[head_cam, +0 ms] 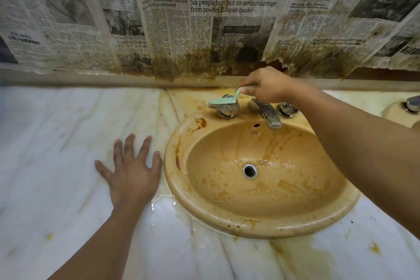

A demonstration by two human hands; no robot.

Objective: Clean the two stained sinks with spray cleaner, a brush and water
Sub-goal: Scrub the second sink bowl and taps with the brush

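A tan oval sink (172, 179) streaked with brown stains is set in the marble counter, with some water around its drain (249, 170). My right hand (268, 85) grips the handle of a mint-green brush (223, 102), whose bristles rest on the left tap handle behind the basin. My left hand (130, 169) lies flat on the counter just left of the sink rim, fingers spread, holding nothing. A second sink (395, 116) shows only as a rim and a tap at the far right edge. No spray cleaner is in view.
A tarnished faucet spout (269, 115) and right tap handle (286, 109) stand behind the basin. The marble counter (56, 143) has a water puddle (163, 202) at the sink's front left and yellow stains at right. Stained newspaper (204, 18) covers the wall.
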